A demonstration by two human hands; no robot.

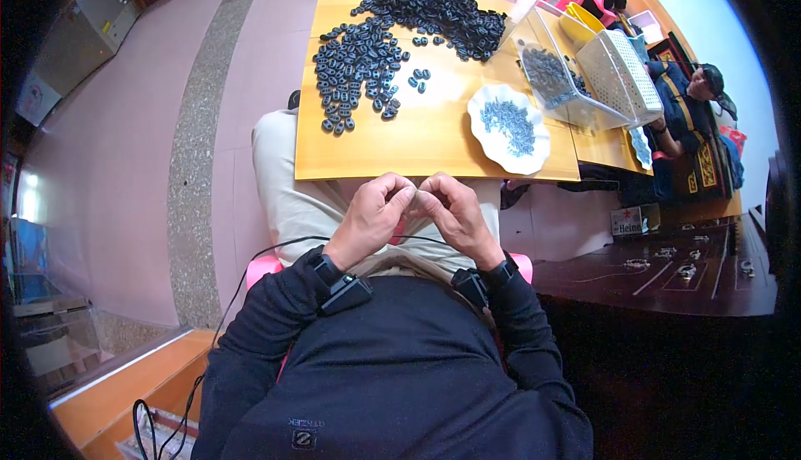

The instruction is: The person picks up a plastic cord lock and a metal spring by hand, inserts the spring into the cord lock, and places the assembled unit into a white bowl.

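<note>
Since small black oval plastic pieces with paired slots (356,72) lie spread over the left part of the yellow wooden worktop (380,153), while a dense dark heap of black pieces (434,5) fills its far side, the work looks well short of complete. Which pieces are finished I cannot tell; the spread ones may be sorted or handled, but that is only a judgement. A few black pieces sit apart (420,81) between the spread and a white scalloped dish (482,140), which holds plenty of slim blue-grey bits (509,125) near the right edge. More dark pieces (546,72) lie inside a clear plastic bin (580,115) beyond the dish. Both bare hands meet just off the near edge of the worktop, above the lap: the left hand (369,220) angles inward and to the right, the right hand (457,218) mirrors it, wrists bent slightly and forearms reaching up from the lower edge. Each grip is pinched closed, thumb against curled index finger, with the two sets of fingertips nearly touching; whatever they may hold is too small or hidden to make out.
</note>
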